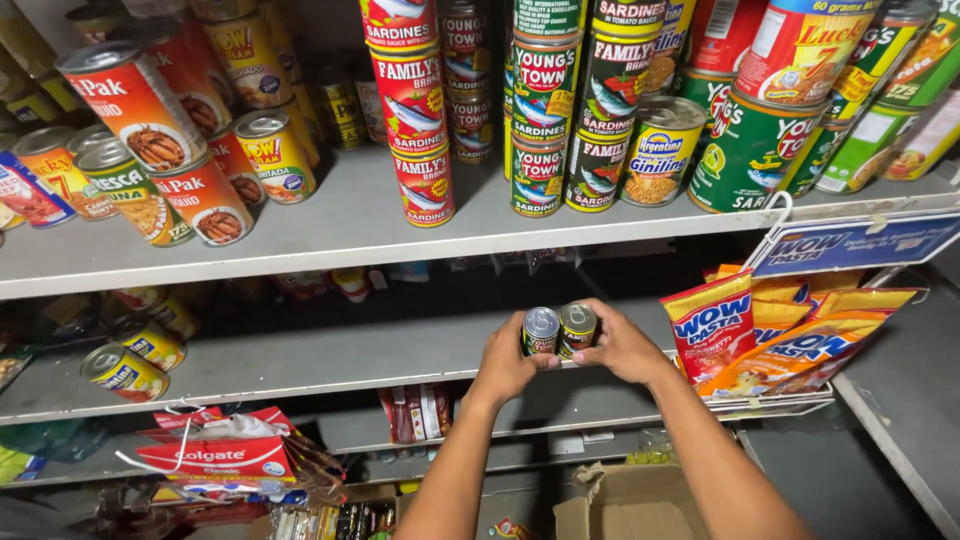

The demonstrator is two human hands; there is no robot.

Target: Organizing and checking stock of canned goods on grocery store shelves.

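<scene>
My left hand (508, 366) grips a small green tin can (540, 331) and my right hand (622, 347) grips a second small tin can (577, 327) right beside it. Both cans stand upright with silver lids up and touch each other. I hold them in front of the middle grey shelf (300, 362), below the top shelf (330, 235). Both forearms reach up from the bottom of the view.
The top shelf carries several stacked red and green fish cans (423, 185) and orange cans (205, 200) at left. A wire rack (770, 398) of orange snack packets (712, 322) hangs at right. An open cardboard box (625, 505) sits below; red cartons (215, 455) lie lower left.
</scene>
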